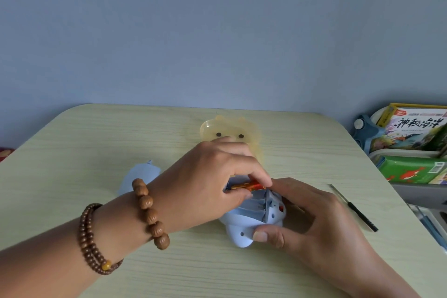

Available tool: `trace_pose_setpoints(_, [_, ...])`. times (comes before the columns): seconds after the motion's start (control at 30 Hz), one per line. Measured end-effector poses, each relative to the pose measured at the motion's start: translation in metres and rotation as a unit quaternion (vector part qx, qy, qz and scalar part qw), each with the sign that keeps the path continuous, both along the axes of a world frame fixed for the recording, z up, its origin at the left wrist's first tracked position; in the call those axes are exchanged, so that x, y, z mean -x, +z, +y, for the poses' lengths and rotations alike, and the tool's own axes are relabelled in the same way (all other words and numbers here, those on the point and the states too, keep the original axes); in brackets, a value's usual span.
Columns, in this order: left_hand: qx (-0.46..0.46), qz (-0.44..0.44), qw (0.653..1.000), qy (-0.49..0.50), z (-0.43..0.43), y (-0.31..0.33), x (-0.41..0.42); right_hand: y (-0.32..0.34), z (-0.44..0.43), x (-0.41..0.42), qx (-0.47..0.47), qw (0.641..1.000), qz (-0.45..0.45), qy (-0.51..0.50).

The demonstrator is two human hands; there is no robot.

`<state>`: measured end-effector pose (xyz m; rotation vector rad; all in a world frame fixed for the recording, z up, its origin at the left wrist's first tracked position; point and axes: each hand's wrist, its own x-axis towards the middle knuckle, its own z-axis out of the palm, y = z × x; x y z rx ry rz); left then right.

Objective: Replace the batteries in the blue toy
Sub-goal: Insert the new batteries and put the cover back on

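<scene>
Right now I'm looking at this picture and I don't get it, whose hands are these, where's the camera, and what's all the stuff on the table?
There is no machine here. One camera sits on a person's head and looks down at their own two bare hands over a pale wooden table.

The left hand, with bead bracelets on the wrist, pinches an orange battery at the open compartment of a light blue toy. The right hand steadies that toy.

A pale blue piece, possibly the toy's cover, lies to the left. A yellowish bear-faced toy sits behind the hands. A thin black tool, probably a screwdriver, lies to the right, and beyond the table edge are children's books.
</scene>
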<state>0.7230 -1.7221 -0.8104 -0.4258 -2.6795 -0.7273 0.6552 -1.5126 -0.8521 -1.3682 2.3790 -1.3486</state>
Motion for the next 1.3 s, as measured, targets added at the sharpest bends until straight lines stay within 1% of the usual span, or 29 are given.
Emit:
trace_pose_setpoints(0.2, [-0.009, 0.020, 1.000, -0.001, 0.002, -0.002, 0.001, 0.000, 0.000, 0.000, -0.003, 1.000, -0.003, -0.004])
trace_pose_setpoints(0.37, [0.037, 0.041, 0.998, 0.009, 0.006, -0.006, 0.000, 0.000, 0.000, -0.001, 0.008, 1.000, -0.018, -0.010])
trace_pose_setpoints(0.5, [0.023, 0.020, 0.999, 0.024, 0.004, -0.006, -0.001, -0.001, 0.001, -0.001, 0.009, 0.999, -0.037, -0.010])
trace_pose_setpoints(0.67, [0.011, -0.001, 0.999, 0.033, 0.003, -0.008, -0.002, -0.001, 0.000, -0.002, -0.005, 0.999, -0.033, -0.019])
trace_pose_setpoints(0.97, [0.051, 0.010, 0.999, -0.003, -0.001, -0.013, -0.013, -0.003, 0.002, -0.001, 0.001, 0.999, -0.031, -0.020])
trace_pose_setpoints(1.17, [0.098, -0.016, 0.995, -0.025, -0.001, -0.018, -0.019, -0.003, 0.003, -0.001, 0.008, 0.999, -0.036, -0.009])
trace_pose_setpoints(1.3, [0.075, -0.041, 0.996, -0.025, -0.001, -0.013, -0.019, -0.003, 0.003, -0.001, 0.006, 0.999, -0.040, -0.008])
